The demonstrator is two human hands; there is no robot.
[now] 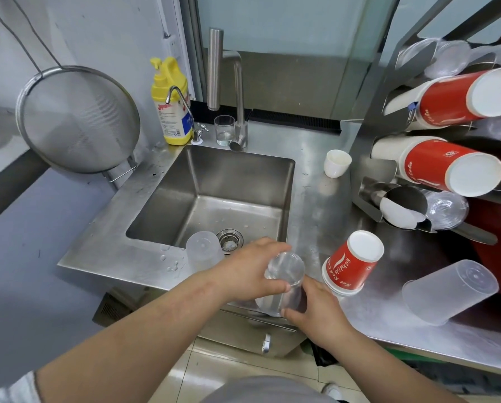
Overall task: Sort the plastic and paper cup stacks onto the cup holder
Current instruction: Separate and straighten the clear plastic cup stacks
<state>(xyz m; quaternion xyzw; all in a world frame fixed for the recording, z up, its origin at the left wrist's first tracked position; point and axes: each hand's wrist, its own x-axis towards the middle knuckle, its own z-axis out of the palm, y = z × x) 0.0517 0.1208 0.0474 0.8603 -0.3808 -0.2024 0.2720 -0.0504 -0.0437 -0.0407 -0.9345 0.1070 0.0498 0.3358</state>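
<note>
- A mesh strainer (77,119) is being hung at the upper left of the frame, well apart from the work; no obstruction is being posed by it.
- A yellow soap bottle (172,103) and a drinking glass (224,130) are being kept at the back rim of the sink (170,181), upper centre.
- A frosted plastic cup (204,251) is being left upside down at the sink's front edge, just beside the left hand (250,270); it is likely to be knocked into the basin if the forearm is swung.
- A clear plastic cup stack (284,282) is being gripped at lower centre, over the counter's front edge: the left hand is being curled round its upper end, the right hand (316,312) round its lower end. The walls look thin and slick, so slipping, crushing or separation of the cups is judged the main risk.
- A red paper cup stack (352,264) is being left inverted and tilted just right of the hands; toppling is judged probable if it is brushed.
- A small white cup (336,162) is being left on the counter before the cup holder (368,146).
- At the right of the frame, the holder's visible slots are being occupied by red and clear stacks; which slot is free cannot be told.
- A large frosted cup (450,292) is being left on its side at lower right, and it may roll.
</note>
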